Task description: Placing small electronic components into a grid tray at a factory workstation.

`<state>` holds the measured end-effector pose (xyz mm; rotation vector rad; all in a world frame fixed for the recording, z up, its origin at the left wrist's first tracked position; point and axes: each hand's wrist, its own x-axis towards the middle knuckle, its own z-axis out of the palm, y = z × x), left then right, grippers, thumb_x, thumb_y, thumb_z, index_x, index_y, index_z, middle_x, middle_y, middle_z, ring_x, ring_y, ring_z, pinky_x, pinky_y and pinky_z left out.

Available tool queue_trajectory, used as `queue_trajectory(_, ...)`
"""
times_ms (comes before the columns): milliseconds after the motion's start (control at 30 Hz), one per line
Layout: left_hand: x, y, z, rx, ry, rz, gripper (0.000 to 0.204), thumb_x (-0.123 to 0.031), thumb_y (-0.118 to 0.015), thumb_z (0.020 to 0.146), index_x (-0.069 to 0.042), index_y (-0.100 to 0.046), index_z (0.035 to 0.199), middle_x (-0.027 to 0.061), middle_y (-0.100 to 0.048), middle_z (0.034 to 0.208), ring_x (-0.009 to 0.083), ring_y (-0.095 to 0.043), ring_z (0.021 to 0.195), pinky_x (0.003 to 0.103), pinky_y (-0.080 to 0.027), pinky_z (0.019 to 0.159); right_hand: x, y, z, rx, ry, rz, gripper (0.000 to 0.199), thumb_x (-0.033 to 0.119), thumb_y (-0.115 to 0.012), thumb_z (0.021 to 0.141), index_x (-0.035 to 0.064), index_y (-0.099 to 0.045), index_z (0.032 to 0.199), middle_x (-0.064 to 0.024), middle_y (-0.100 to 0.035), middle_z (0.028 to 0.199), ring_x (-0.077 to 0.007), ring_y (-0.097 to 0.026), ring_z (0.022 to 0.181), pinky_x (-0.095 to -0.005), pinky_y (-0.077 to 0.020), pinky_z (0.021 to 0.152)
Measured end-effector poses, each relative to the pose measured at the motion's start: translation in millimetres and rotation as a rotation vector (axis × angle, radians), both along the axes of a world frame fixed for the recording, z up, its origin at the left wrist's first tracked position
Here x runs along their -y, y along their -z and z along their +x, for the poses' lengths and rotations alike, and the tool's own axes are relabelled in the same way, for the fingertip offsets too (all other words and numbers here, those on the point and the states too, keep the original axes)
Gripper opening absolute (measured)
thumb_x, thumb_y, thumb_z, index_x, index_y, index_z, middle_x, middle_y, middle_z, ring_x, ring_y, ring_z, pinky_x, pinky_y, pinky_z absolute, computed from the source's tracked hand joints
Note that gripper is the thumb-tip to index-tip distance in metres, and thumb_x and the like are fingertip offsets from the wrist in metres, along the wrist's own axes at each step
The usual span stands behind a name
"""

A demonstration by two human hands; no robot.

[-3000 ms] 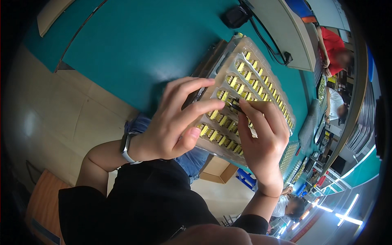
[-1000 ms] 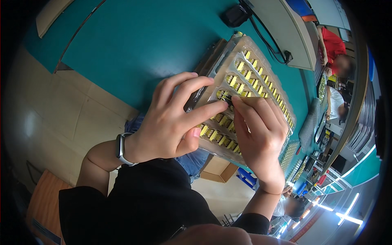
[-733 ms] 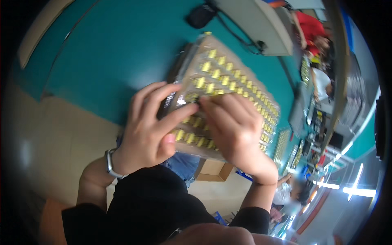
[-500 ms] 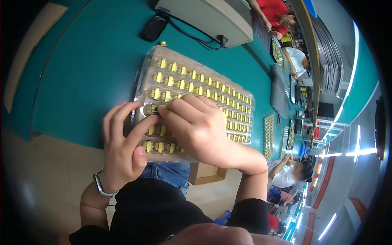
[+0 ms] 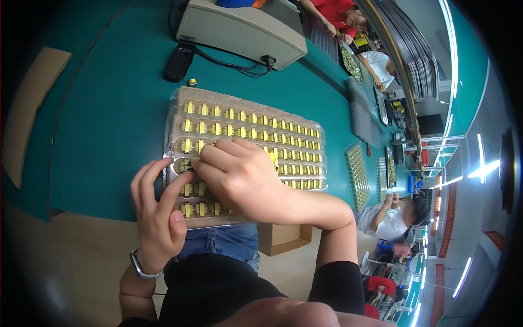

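A clear plastic tray [image 5: 173,115] holds rows of small yellow transformers [image 5: 217,110] with thin metal pins. Bent over the tray, my right hand [image 5: 239,171] pinches its thumb and fingers together at a transformer [image 5: 184,163] in the leftmost pocket of a middle row. What lies in the pinch is mostly covered; a dark sliver shows at the fingertips. Some of the transformers sit hidden beneath this hand. At the tray's left edge, my left hand [image 5: 155,212] has its fingers spread, its index fingertip close to the right fingertips.
One loose transformer [image 5: 192,82] lies behind the tray, near a black adapter [image 5: 180,61]. A grey machine [image 5: 239,32] with a plugged-in cable stands at the back. To the right is another filled tray [image 5: 358,177]. An open cardboard box [image 5: 283,238] sits below the table. Co-workers sit farther right.
The view has shifted, so the tray now appears lower and farther left. Both hands keep nearly the same pose at the same pocket.
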<state>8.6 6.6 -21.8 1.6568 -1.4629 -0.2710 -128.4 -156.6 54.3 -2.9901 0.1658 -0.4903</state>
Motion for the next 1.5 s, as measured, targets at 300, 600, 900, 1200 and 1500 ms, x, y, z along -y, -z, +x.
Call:
queue_trajectory(300, -1, -3, 0, 0.014, 0.009, 0.023, 0.050, -0.032, -0.040, 0.101, -0.005, -0.064, 0.135, 0.0232, -0.049, 0.148, 0.0452, -0.043, 0.137, 0.057, -0.033, 0.116, 4, -3, -3, -0.031, -0.007, 0.016, 0.028, 0.011, -0.073, 0.069, 0.0015, -0.072, 0.095, -0.0056, -0.061, 0.085, -0.0233, -0.065, 0.079, -0.0358, -0.0530, 0.070)
queue_trajectory(600, 3, -21, 2, 0.091, 0.025, 0.081, 0.045, -0.019, -0.054, 0.092, -0.002, -0.060, 0.133, 0.0223, -0.047, 0.149, 0.0457, -0.040, 0.139, 0.058, -0.032, 0.117, 4, -1, -6, -0.015, 0.024, 0.054, 0.028, 0.006, -0.076, 0.070, 0.0023, -0.073, 0.097, -0.0065, -0.063, 0.088, -0.0252, -0.066, 0.079, -0.0367, -0.0543, 0.070)
queue_trajectory(900, 12, -33, -11, 0.130, -0.073, 0.099, 0.045, -0.018, -0.071, 0.090, -0.001, -0.058, 0.130, 0.0207, -0.048, 0.148, 0.0440, -0.040, 0.142, 0.058, -0.032, 0.116, 3, 1, -5, 0.014, 0.021, 0.058, 0.027, 0.007, -0.076, 0.071, 0.0022, -0.073, 0.097, -0.0071, -0.063, 0.089, -0.0255, -0.066, 0.080, -0.0371, -0.0537, 0.071)
queue_trajectory(1200, 14, -39, -21, 0.220, -0.112, 0.183, 0.046, -0.023, -0.069, 0.094, 0.000, -0.054, 0.131, 0.0214, -0.044, 0.153, 0.0445, -0.036, 0.146, 0.059, -0.029, 0.118, 4, -3, -9, -0.013, 0.032, 0.097, 0.029, 0.004, -0.075, 0.070, 0.0009, -0.071, 0.099, -0.0094, -0.063, 0.092, -0.0290, -0.067, 0.084, -0.0406, -0.0551, 0.074)
queue_trajectory(1500, 16, -37, -18, 0.305, -0.081, 0.143, 0.052, -0.027, -0.073, 0.091, 0.002, -0.053, 0.129, 0.0251, -0.043, 0.152, 0.0459, -0.037, 0.145, 0.059, -0.033, 0.114, 19, -11, -17, -0.068, 0.098, 0.327, 0.031, -0.002, -0.075, 0.074, 0.0020, -0.073, 0.105, -0.0125, -0.065, 0.096, -0.0340, -0.068, 0.088, -0.0430, -0.0569, 0.077)
